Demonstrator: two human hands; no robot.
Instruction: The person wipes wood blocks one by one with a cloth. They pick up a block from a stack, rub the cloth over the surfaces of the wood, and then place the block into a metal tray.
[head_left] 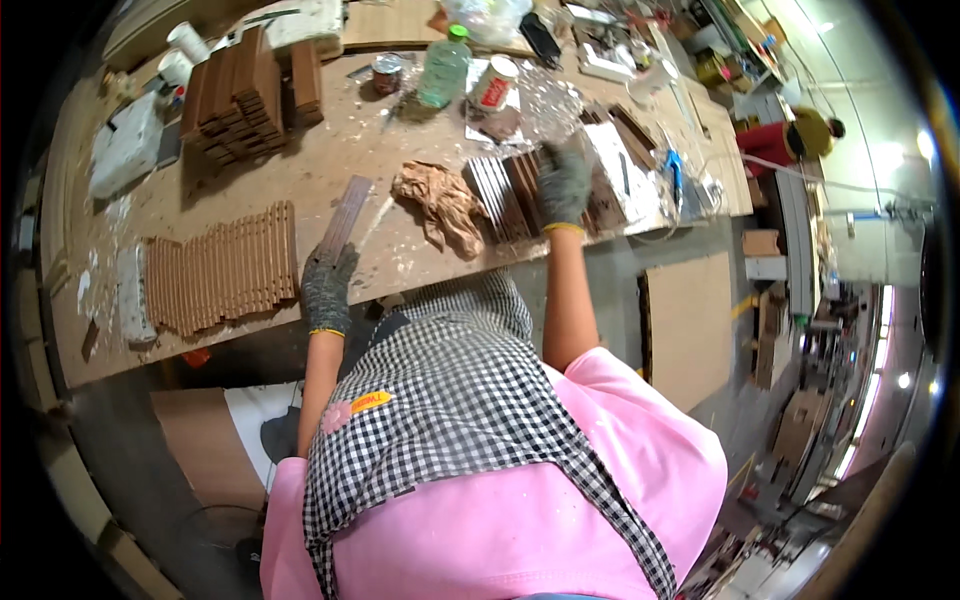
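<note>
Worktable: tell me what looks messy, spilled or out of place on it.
Crumpled brown paper lies loose between the left hand and the right hand, untidy among the rows of brown strips. White splotches dot the tabletop; they look like spills, though of what cannot be told.

2 forearms (pixel 568 290) bare; left hand (pixel 328 290) gloved, gripping; right hand (pixel 565 185) gloved, blurred, farther forward.

Two gloved hands (pixel 329 291), one held strip (pixel 347 214), one green-capped bottle (pixel 444 72), one brown paper wad (pixel 440 205), one co-worker (pixel 808 136).
</note>
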